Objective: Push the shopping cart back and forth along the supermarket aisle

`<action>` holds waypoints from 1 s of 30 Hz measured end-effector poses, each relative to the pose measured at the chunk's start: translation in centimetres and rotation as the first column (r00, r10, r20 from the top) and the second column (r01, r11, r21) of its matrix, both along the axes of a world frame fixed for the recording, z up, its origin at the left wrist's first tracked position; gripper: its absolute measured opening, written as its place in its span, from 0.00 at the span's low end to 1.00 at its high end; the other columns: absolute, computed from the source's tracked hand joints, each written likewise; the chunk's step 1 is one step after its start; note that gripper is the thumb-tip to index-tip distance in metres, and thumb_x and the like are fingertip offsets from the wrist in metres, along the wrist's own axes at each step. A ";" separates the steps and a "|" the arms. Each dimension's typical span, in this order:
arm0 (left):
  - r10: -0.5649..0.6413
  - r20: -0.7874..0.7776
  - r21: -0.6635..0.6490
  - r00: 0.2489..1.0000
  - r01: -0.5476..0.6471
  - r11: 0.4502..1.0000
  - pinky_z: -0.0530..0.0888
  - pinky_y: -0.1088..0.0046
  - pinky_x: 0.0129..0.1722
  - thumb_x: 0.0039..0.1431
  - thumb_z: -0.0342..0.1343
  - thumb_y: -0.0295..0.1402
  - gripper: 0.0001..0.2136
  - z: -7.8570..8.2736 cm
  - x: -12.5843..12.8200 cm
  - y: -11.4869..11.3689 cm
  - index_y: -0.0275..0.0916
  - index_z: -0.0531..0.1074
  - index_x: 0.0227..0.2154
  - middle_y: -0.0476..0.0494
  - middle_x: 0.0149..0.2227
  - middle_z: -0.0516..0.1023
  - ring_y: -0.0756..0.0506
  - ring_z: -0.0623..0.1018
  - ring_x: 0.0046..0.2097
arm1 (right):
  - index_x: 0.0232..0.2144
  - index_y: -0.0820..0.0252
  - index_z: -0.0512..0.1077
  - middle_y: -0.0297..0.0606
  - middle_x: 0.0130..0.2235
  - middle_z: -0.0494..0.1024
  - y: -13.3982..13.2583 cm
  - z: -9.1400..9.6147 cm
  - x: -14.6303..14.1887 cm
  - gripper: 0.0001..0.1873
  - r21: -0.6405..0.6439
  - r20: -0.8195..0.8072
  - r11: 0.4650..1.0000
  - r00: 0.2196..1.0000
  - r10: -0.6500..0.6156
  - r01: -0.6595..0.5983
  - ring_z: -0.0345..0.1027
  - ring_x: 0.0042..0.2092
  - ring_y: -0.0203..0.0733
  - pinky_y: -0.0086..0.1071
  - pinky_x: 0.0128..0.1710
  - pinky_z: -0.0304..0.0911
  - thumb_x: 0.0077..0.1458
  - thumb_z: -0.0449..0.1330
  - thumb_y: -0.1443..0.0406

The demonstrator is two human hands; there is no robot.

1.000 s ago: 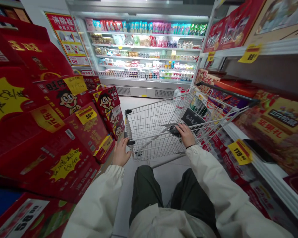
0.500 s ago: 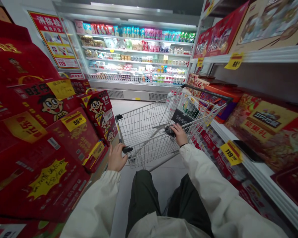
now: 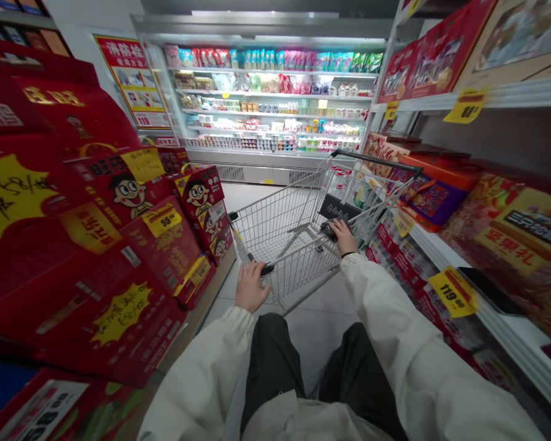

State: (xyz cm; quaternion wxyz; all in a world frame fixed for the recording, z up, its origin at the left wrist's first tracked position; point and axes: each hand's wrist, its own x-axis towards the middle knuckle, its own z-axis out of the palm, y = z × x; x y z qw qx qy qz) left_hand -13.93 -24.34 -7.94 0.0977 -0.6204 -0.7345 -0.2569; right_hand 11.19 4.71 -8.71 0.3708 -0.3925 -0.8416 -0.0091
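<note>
A wire shopping cart [image 3: 298, 283] stands at an angle in front of my legs. My left hand [image 3: 251, 288] is closed over its near left corner, by a black plastic corner piece [image 3: 267, 269]. Farther right, my right hand [image 3: 343, 237] curls over a black fitting [image 3: 327, 230] on the cart's near rim. The cart's black handlebar [image 3: 376, 160] lies at the far right end, near the shelf. A black panel [image 3: 338, 208] with white symbols hangs inside that end. Fingertips of both hands are partly hidden.
Red gift cartons [image 3: 151, 306] are stacked close on my left. To my right runs a white shelf [image 3: 509, 321] with boxed goods, price tags and a dark phone-like slab [image 3: 489, 290]. A lit refrigerated case [image 3: 275, 165] spans the far end. Bottles [image 3: 340, 177] are beyond the cart.
My view has turned slightly left, so most things sit farther right. My left hand and the cart's near corner have come closer to my right hand. Both hands keep their hold.
</note>
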 end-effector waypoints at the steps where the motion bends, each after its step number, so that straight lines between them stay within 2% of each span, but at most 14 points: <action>1: -0.009 0.006 -0.006 1.000 0.009 1.000 0.51 0.52 0.68 0.46 0.54 0.29 0.28 0.0 0.4 0.1 0.38 0.64 0.55 0.37 0.56 0.72 0.36 0.66 0.63 | 0.57 0.57 0.69 0.42 0.62 0.67 0.2 0.0 -0.2 0.34 -0.005 0.008 1.000 1.000 0.004 -0.004 0.53 0.66 0.43 0.44 0.61 0.60 0.52 0.45 0.80; 6: -0.043 0.041 -0.013 0.998 0.044 0.999 0.50 0.51 0.68 0.46 0.54 0.29 0.31 -0.1 2.6 1.2 0.38 0.64 0.57 0.38 0.56 0.71 0.36 0.64 0.64 | 0.56 0.57 0.71 0.41 0.61 0.68 -0.8 -0.3 -1.7 0.31 -0.012 0.058 0.998 0.996 0.063 -0.062 0.54 0.66 0.43 0.43 0.61 0.61 0.54 0.45 0.79; 14: -0.139 0.056 -0.016 0.989 0.140 0.990 0.50 0.48 0.68 0.45 0.54 0.27 0.34 -0.4 6.1 2.7 0.39 0.62 0.60 0.39 0.58 0.70 0.35 0.64 0.63 | 0.55 0.56 0.71 0.38 0.61 0.68 -5.7 -2.3 -3.4 0.29 -0.001 0.038 0.987 0.986 0.162 -0.162 0.51 0.67 0.37 0.41 0.63 0.58 0.57 0.44 0.77; 20: -0.184 0.061 -0.049 0.981 0.187 0.981 0.49 0.50 0.68 0.47 0.54 0.28 0.35 -0.6 8.9 3.4 0.37 0.60 0.62 0.39 0.60 0.68 0.36 0.63 0.64 | 0.54 0.57 0.72 0.40 0.60 0.69 -9.0 -2.7 -2.4 0.29 -0.017 -0.005 0.975 0.975 0.221 -0.221 0.51 0.67 0.36 0.40 0.63 0.59 0.56 0.44 0.77; 24: -0.249 0.062 -0.058 0.966 0.253 0.966 0.46 0.48 0.68 0.48 0.55 0.30 0.37 -0.2 10.3 3.5 0.40 0.56 0.64 0.39 0.61 0.67 0.36 0.62 0.65 | 0.54 0.56 0.71 0.39 0.60 0.70 -11.3 -3.2 -1.6 0.27 -0.025 -0.037 0.973 0.973 0.227 -0.228 0.50 0.67 0.36 0.41 0.64 0.57 0.58 0.44 0.75; 28: -0.358 0.090 -0.081 0.930 0.365 0.928 0.43 0.48 0.68 0.50 0.53 0.30 0.37 0.6 9.8 3.4 0.41 0.52 0.66 0.40 0.63 0.66 0.39 0.64 0.64 | 0.50 0.56 0.73 0.40 0.57 0.73 -12.0 -2.6 0.2 0.24 -0.027 -0.071 0.979 0.977 0.201 -0.203 0.56 0.65 0.39 0.43 0.63 0.59 0.58 0.46 0.74; 30: -0.357 0.090 -0.076 0.930 0.363 0.929 0.43 0.49 0.69 0.50 0.52 0.29 0.36 1.0 8.9 3.6 0.41 0.53 0.65 0.41 0.64 0.64 0.41 0.65 0.64 | 0.49 0.57 0.74 0.41 0.56 0.74 -12.0 -1.6 1.6 0.24 -0.013 -0.095 0.983 0.979 0.180 -0.182 0.58 0.63 0.41 0.44 0.62 0.60 0.56 0.46 0.75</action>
